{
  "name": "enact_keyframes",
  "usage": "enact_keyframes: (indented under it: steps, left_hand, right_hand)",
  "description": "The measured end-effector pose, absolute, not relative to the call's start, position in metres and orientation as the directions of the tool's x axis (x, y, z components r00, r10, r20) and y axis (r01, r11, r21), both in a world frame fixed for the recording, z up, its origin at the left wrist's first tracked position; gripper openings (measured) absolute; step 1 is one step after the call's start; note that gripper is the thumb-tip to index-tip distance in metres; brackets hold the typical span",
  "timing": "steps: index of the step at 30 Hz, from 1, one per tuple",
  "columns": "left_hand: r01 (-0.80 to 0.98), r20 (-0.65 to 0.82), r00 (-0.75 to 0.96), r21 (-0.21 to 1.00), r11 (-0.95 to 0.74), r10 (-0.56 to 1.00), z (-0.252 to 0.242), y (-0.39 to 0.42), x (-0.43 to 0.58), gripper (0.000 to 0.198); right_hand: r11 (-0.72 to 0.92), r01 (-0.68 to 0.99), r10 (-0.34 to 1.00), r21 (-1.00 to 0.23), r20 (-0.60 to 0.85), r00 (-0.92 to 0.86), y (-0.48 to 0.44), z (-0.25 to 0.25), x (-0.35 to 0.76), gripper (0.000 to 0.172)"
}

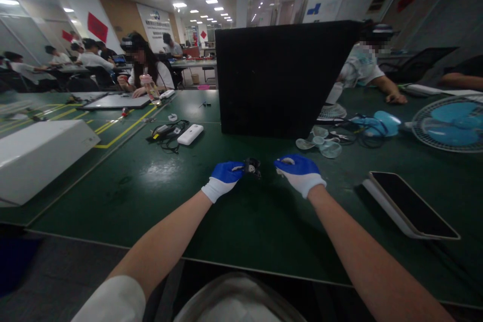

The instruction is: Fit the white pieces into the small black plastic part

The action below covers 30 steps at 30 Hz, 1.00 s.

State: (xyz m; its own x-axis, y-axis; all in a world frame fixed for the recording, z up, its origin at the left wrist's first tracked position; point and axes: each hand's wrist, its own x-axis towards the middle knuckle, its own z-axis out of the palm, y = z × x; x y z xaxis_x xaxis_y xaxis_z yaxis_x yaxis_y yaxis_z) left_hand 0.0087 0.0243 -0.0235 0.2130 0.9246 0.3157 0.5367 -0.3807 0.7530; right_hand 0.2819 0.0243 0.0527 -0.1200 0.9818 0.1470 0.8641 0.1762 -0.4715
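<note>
Pinching a small black part (252, 166), the left hand (225, 175) is holding it low over the green table (151, 196). The right hand (299, 171) is curling just beside it, and I cannot tell if it is grasping anything. Resting both wrists on the table is probably helping steadiness.

Black panel (287, 78), blue fan (449, 123), white power bank (190, 134), tablet (411, 206)

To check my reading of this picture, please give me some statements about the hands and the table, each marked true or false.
1. The left hand holds a small black part. True.
2. The right hand rests on the phone. False: the phone lies apart, to its right.
3. Both hands wear blue and white gloves. True.
4. The panel lies flat on the table. False: it stands upright behind the hands.
</note>
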Motion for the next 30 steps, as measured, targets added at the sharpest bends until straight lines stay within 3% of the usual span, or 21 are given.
enact_keyframes:
  steps: [4,8,14,21,25,30]
  left_hand:
    - [0.514,0.238,0.243,0.791,-0.332,0.941,-0.027,0.024,0.011,0.024]
    - [0.547,0.223,0.261,0.768,-0.334,0.939,-0.025,0.022,0.013,0.025]
    - [0.564,0.227,0.315,0.736,-0.374,0.921,-0.018,0.014,0.018,0.025]
    - [0.499,0.237,0.329,0.778,-0.381,0.914,-0.021,0.016,0.016,0.024]
    - [0.410,0.265,0.316,0.828,-0.383,0.911,-0.023,0.017,0.015,0.025]
    - [0.457,0.266,0.326,0.796,-0.398,0.907,-0.019,0.013,0.019,0.025]
  right_hand:
    - [0.217,0.635,0.976,-0.741,0.175,-0.129,0.013,0.056,0.271,0.030]
    - [0.309,0.476,0.951,-0.823,0.276,-0.140,0.006,0.053,0.266,0.026]
    - [0.326,0.445,0.945,-0.834,0.298,-0.132,0.002,0.049,0.262,0.025]
    - [0.286,0.456,0.958,-0.843,0.240,-0.157,0.003,0.041,0.253,0.025]
    - [0.355,0.485,0.935,-0.800,0.304,-0.183,0.001,0.050,0.256,0.024]
    - [0.424,0.488,0.905,-0.763,0.344,-0.249,-0.003,0.064,0.264,0.024]
